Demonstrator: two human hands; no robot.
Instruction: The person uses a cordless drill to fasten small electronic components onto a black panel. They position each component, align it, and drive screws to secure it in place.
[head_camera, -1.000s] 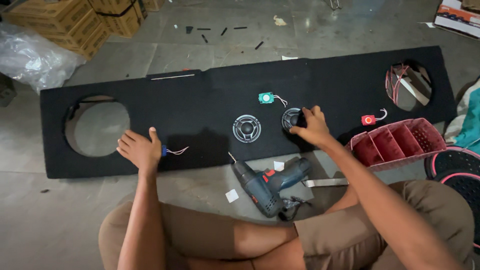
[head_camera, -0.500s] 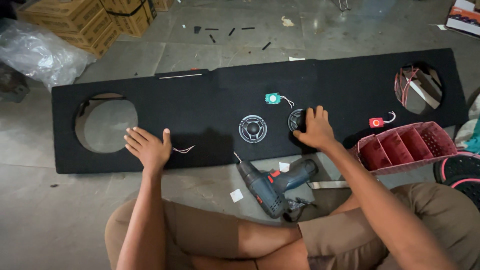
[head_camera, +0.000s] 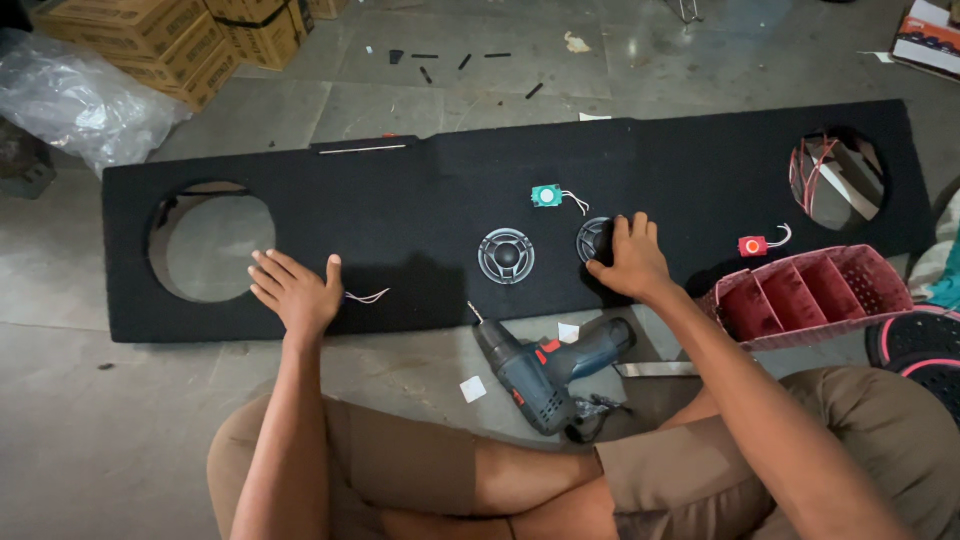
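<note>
- Our left hand (head_camera: 295, 290) lies flat, fingers spread, on the long black board (head_camera: 420, 230), holding nothing; thin wires (head_camera: 366, 297) poke out beside it.
- Our right hand (head_camera: 628, 258) is cupped over a small round speaker (head_camera: 594, 238) right of centre; a second speaker (head_camera: 506, 256) sits just left.
- Below centre, a cordless drill (head_camera: 545, 365) lies on the floor.
- A red divided basket (head_camera: 810, 295) crowds the board's lower right edge.

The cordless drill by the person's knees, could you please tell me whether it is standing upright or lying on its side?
Lying on its side: the cordless drill rests flat on the floor, bit pointing toward the black panel.
</note>
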